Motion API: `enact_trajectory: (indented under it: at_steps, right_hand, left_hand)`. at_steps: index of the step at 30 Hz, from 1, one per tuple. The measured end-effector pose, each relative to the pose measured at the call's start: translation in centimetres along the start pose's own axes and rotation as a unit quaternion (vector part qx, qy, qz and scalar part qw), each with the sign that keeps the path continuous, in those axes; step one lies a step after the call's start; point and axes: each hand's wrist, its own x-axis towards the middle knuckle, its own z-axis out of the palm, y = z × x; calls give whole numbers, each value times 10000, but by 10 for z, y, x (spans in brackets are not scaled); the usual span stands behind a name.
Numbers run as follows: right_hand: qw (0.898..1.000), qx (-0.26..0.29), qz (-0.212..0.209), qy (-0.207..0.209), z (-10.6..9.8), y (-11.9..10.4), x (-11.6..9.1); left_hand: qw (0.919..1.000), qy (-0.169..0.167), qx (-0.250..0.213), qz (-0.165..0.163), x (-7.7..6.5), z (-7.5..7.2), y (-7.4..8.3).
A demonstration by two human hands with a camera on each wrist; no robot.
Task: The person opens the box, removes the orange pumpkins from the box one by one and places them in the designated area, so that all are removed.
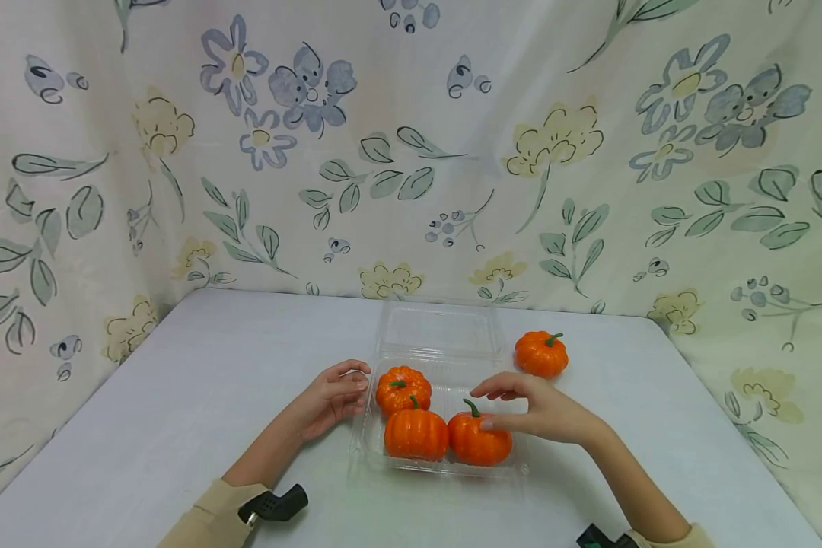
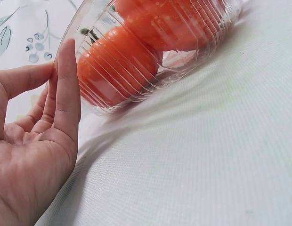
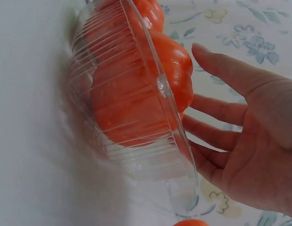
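Note:
A clear plastic clamshell container (image 1: pixel 438 466) lies with its lid (image 1: pixel 441 329) folded back. Inside are three orange toy pumpkins: a speckled one (image 1: pixel 403 388) at the back left, a ribbed one (image 1: pixel 416 435) at the front left and another (image 1: pixel 479 440) at the front right. My left hand (image 1: pixel 332 399) pinches the container's left rim between thumb and fingers, as the left wrist view shows. Over the front-right pumpkin hovers my right hand (image 1: pixel 541 409), fingers parted around nothing, thumb right at the pumpkin's side.
A fourth pumpkin (image 1: pixel 541 354) sits on the white table (image 1: pixel 246 358), outside the container at the back right. Behind the table hangs a floral curtain (image 1: pixel 383 152). Dark wrist devices show at both sleeves.

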Motion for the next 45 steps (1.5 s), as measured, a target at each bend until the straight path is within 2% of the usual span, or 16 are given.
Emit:
enact_trajectory:
  at_steps: [7,17,24,32,45]
  right_hand:
    - [9992,61,234,-325,2,2,1]
    - [9971,120,316,-687,3,-1,0]
    - [9973,109,260,-673,4,1,0]
    - [9985,-27,-109,-543,5,1,0]
    - [9966,-468,89,-670,9,-2,-1]
  left_hand:
    - [10000,12,38,-10,1,-1,0]
    - [10000,23,44,-35,1,-1,0]
    - [10000,8,36,-36,1,-1,0]
    - [10000,12,10,-52,0,0,1]
    - [10000,61,37,-51,1,0,0]
